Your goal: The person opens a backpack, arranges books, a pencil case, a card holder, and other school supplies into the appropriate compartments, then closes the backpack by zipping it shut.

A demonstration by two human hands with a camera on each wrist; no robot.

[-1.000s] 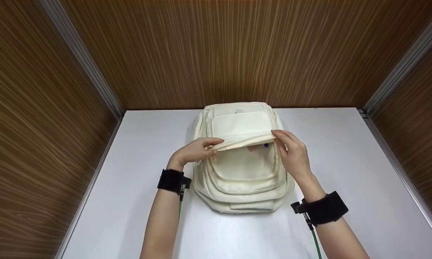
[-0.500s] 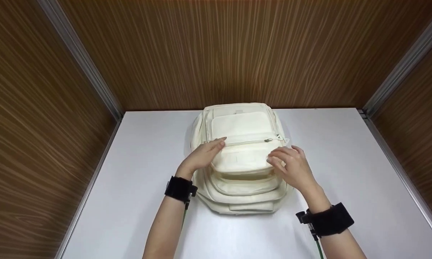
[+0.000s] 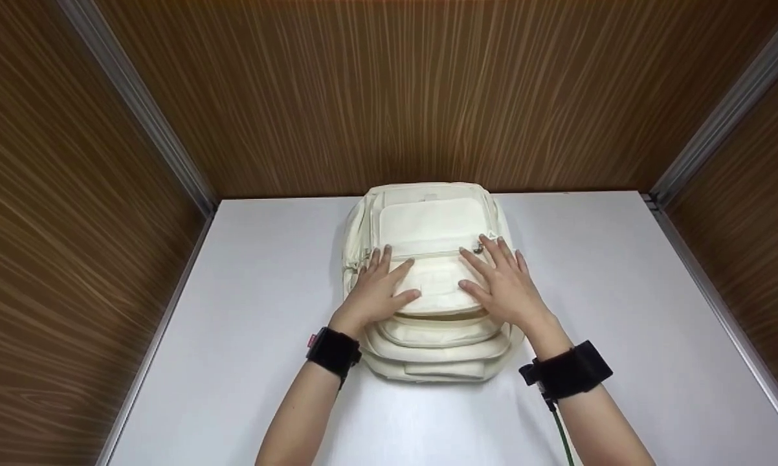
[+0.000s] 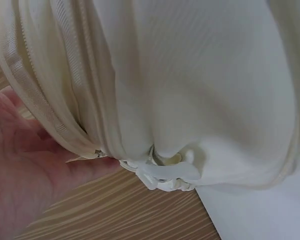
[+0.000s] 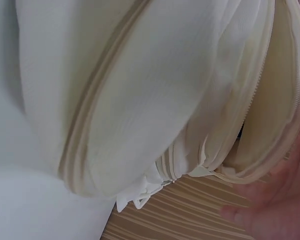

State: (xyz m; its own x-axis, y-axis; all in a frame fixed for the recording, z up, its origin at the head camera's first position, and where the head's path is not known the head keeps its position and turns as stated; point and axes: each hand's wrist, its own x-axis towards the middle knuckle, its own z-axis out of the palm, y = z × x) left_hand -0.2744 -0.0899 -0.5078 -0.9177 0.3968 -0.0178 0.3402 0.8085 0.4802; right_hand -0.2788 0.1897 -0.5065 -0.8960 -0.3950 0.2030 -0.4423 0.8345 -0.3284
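Note:
A cream backpack (image 3: 434,220) lies on the white table, its front pocket flap (image 3: 438,277) folded down. My left hand (image 3: 375,292) rests on the left side of that flap with fingers spread. On the right side lies my right hand (image 3: 511,291), fingers also spread, close to a small zipper pull (image 3: 478,247). The right wrist view shows the pocket's zipped edge (image 5: 285,145) parted from the bag body, with a small dark thing (image 5: 241,130) in the gap. In the left wrist view, the zipper teeth (image 4: 27,47) show along the bag's side.
The white table (image 3: 272,272) extends on both sides of the backpack. Brown wood-grain panels (image 3: 389,97) stand at the back and sides, joined by metal corner rails (image 3: 149,110). A green cable (image 3: 562,430) hangs from the right wrist strap (image 3: 571,372).
A second ago both hands held the pocket flap lifted, showing a pinkish and blue item inside. The flap has dropped down, and both hands now lie spread on it.

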